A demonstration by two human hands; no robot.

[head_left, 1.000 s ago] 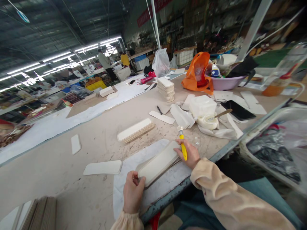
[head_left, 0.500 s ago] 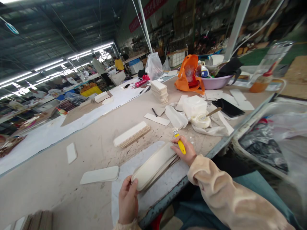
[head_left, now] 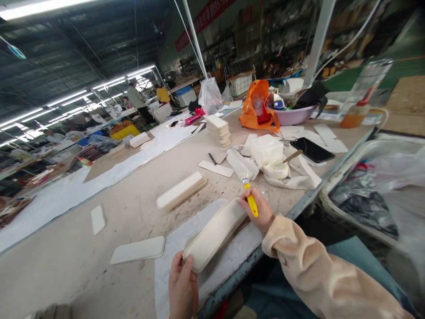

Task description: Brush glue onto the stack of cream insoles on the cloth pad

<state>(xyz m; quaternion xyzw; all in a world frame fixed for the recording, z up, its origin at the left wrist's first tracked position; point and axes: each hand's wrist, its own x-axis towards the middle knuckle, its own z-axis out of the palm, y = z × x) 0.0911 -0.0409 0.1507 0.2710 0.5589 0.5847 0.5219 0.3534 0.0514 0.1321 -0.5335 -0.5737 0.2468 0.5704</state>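
Observation:
Both my hands hold a stack of long cream boards (head_left: 214,232) tilted up off a white sheet (head_left: 186,235) at the table's near edge. My left hand (head_left: 182,288) pinches the stack's near end with thumb on top. My right hand (head_left: 260,210) grips the far end and also holds a yellow-handled brush (head_left: 250,199) that points up and away.
Another stack of cream boards (head_left: 181,191) lies just beyond, single boards (head_left: 137,250) to the left. A white glue tub (head_left: 275,168) with a stick, a black phone (head_left: 312,149), an orange bag (head_left: 257,104) and a purple basin (head_left: 295,114) crowd the right. A bin with plastic (head_left: 365,199) stands beside me.
The stack has been lifted and tilted more on edge between my hands. The view has shifted slightly; my left hand sits lower in the frame.

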